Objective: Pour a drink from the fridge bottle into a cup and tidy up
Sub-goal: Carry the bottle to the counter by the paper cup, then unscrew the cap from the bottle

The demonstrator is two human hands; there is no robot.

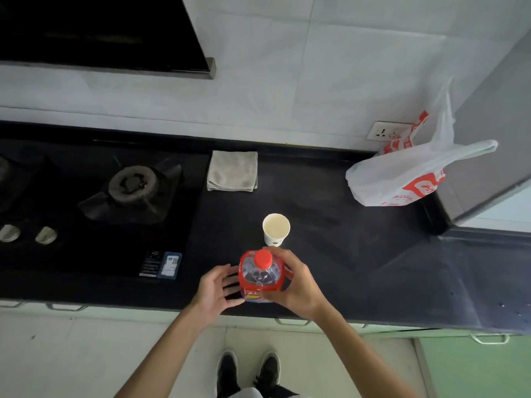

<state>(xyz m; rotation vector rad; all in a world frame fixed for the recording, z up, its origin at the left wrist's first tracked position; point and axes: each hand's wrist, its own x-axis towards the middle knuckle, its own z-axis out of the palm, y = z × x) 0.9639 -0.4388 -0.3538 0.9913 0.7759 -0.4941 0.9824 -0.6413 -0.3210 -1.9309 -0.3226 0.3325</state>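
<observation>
A clear bottle (260,278) with a red label and a red cap stands upright on the dark counter (330,254) near its front edge. My right hand (296,285) grips the bottle from the right, fingers curled round its shoulder. My left hand (214,291) is just left of the bottle with fingers spread and relaxed, close to the label; I cannot tell if it touches. A white paper cup (276,228) stands upright just behind the bottle, its inside pale.
A folded grey cloth (232,170) lies at the back of the counter. A gas hob (132,188) with knobs fills the left side. A white and red plastic bag (402,173) sits at the back right beside a grey fridge side (488,139).
</observation>
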